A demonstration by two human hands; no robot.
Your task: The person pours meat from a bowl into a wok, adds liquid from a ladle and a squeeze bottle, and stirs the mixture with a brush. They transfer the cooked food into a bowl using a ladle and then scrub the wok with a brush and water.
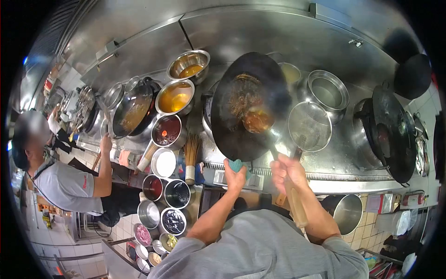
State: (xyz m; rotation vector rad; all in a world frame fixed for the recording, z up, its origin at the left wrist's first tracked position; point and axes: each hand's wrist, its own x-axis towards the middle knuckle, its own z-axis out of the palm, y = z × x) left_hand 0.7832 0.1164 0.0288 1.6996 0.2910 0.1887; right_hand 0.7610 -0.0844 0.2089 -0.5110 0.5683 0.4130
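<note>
A large black wok (223,125) is tilted up over the stove in front of me, with dark brown, saucy food (242,95) inside and steam above it. My left hand (236,174) is closed around a green cloth (238,166) at the wok's near rim. In my right hand (289,174) is the long handle of a ladle (258,121), its wooden end (296,207) pointing back toward me. The ladle's bowl is inside the wok and holds brown sauce or food. Whether a wok handle lies under the cloth is hidden.
Left of the wok stand bowls of yellow liquid (175,96), a pot of red sauce (166,130) and a bamboo brush (191,156). A round strainer (310,126) and a metal pot (327,90) are to the right. A co-worker (69,183) handles another wok (133,111) at far left.
</note>
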